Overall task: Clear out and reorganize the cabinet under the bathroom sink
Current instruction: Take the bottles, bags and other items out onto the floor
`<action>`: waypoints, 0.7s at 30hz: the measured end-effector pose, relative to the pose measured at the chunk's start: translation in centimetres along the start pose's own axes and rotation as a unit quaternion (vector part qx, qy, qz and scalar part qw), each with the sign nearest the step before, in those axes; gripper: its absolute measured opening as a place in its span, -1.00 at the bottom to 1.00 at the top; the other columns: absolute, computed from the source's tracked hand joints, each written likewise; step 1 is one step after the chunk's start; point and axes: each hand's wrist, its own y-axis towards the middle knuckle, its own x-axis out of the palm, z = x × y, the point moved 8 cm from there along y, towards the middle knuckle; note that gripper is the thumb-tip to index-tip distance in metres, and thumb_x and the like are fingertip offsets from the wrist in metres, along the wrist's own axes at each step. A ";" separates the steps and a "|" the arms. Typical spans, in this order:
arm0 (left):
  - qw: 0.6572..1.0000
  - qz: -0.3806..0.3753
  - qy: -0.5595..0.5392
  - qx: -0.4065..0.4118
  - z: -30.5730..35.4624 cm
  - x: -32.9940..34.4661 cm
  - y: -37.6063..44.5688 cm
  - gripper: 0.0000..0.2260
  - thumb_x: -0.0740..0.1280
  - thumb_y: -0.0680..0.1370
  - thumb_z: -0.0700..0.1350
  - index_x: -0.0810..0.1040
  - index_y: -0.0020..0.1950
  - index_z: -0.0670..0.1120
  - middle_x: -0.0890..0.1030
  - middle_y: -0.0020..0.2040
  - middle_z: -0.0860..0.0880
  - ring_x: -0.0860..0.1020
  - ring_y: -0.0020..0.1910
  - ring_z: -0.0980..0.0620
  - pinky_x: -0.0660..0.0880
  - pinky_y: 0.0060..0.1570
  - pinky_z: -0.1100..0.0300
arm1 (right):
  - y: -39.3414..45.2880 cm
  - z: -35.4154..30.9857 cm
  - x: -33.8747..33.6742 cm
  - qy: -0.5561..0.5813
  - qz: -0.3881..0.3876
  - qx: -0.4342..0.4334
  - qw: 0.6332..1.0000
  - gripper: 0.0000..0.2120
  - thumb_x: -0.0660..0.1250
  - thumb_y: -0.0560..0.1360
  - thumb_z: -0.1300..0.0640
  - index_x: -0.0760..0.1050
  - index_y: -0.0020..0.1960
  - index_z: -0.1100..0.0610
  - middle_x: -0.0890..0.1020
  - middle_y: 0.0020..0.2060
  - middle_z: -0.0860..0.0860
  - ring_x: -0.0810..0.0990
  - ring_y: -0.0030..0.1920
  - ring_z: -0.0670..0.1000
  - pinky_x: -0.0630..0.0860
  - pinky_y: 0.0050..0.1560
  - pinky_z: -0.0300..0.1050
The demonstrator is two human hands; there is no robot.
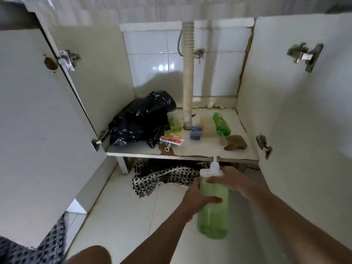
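Both my hands hold a tall green pump bottle (pixel 212 221) with a white pump top, in the air in front of the open cabinet. My left hand (pixel 198 199) wraps around its middle; my right hand (pixel 231 181) grips it near the neck. On the cabinet shelf (pixel 133 150) lie a crumpled black plastic bag (pixel 141 119), a small yellow-green container (pixel 175 125), a red and white tube (pixel 172 140), a blue box (pixel 196 132), a pale translucent box (pixel 207 125), a green bottle on its side (pixel 221 123) and a brown sponge-like lump (pixel 235 142).
A ribbed drain pipe (pixel 187 73) comes down through the shelf middle. Both cabinet doors, left (pixel 38 130) and right (pixel 304 111), stand wide open. A black and white woven mat (pixel 165 176) is bunched on the floor under the shelf. My knee (pixel 89 255) shows at the bottom.
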 end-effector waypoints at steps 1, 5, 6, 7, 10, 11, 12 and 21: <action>0.999 0.014 0.035 0.005 -0.7 0.7 0.6 -0.36 0.60 0.18 -0.09 0.45 0.21 0.05 0.63 0.10 0.06 0.61 0.06 0.06 0.58 0.08 0.03 | 0.5 1.4 0.2 0.023 -0.011 0.003 1.000 -0.67 0.49 0.38 0.01 0.47 0.01 0.15 0.56 -0.11 0.02 0.49 -0.25 -0.12 0.37 -0.40 -0.37; 0.990 0.030 0.138 0.008 -3.1 3.0 2.6 -0.26 0.58 0.19 0.01 0.34 0.30 0.11 0.57 0.13 0.10 0.54 0.13 0.03 0.52 0.10 0.11 | 2.1 5.6 0.2 0.058 -0.002 -0.002 0.998 -0.76 0.54 0.33 0.14 0.47 -0.19 0.01 0.55 -0.22 -0.05 0.47 -0.31 -0.17 0.37 -0.38 -0.38; 0.989 0.028 0.148 0.011 -3.7 3.5 2.8 -0.25 0.58 0.22 0.00 0.31 0.33 0.12 0.55 0.11 0.13 0.53 0.13 0.03 0.50 0.10 0.13 | 2.5 6.2 0.3 0.052 0.005 -0.006 0.999 -0.72 0.57 0.29 0.10 0.47 -0.18 0.01 0.56 -0.20 -0.05 0.48 -0.30 -0.16 0.37 -0.38 -0.37; 0.988 0.026 0.153 0.013 -4.2 3.9 3.0 -0.24 0.58 0.25 -0.02 0.28 0.35 0.13 0.53 0.09 0.17 0.51 0.13 0.04 0.48 0.10 0.16 | 2.8 6.6 0.5 0.043 0.009 -0.006 0.999 -0.67 0.60 0.23 0.05 0.48 -0.16 0.00 0.56 -0.20 -0.06 0.47 -0.29 -0.17 0.36 -0.39 -0.38; 0.987 0.040 0.153 -0.008 -5.9 3.6 3.6 -0.20 0.56 0.27 0.02 0.22 0.41 0.16 0.52 0.18 0.14 0.49 0.20 0.02 0.46 0.14 0.14 | 4.4 7.3 1.6 0.027 0.010 -0.029 0.999 -0.34 0.52 -0.07 -0.20 0.53 -0.05 0.06 0.58 -0.16 -0.05 0.49 -0.24 -0.14 0.35 -0.38 -0.36; 0.987 0.045 0.151 -0.016 -6.4 3.2 3.9 -0.19 0.55 0.25 0.05 0.22 0.41 0.17 0.52 0.22 0.12 0.48 0.23 0.01 0.46 0.20 0.09 | 5.0 7.3 2.1 0.026 0.006 -0.041 0.999 -0.32 0.51 -0.08 -0.20 0.52 -0.04 0.08 0.58 -0.16 -0.04 0.50 -0.24 -0.12 0.36 -0.36 -0.33; 0.987 0.049 0.152 -0.025 -7.0 2.7 4.1 -0.17 0.54 0.22 0.09 0.23 0.41 0.18 0.51 0.25 0.11 0.46 0.26 0.00 0.45 0.25 0.03 | 5.2 7.0 2.4 0.022 0.000 -0.050 0.998 -0.40 0.56 -0.01 -0.14 0.50 -0.07 0.08 0.57 -0.20 -0.05 0.48 -0.27 -0.13 0.34 -0.37 -0.32; 0.979 0.013 0.202 -0.038 -8.5 4.4 7.2 -0.25 0.52 0.35 -0.03 0.23 0.45 0.10 0.50 0.29 0.03 0.44 0.28 -0.01 0.41 0.27 0.04 | 7.8 12.4 2.9 0.060 0.014 -0.033 0.998 -0.46 0.50 -0.07 0.11 0.58 -0.08 0.07 0.66 -0.15 -0.01 0.64 -0.10 0.05 0.61 -0.04 0.06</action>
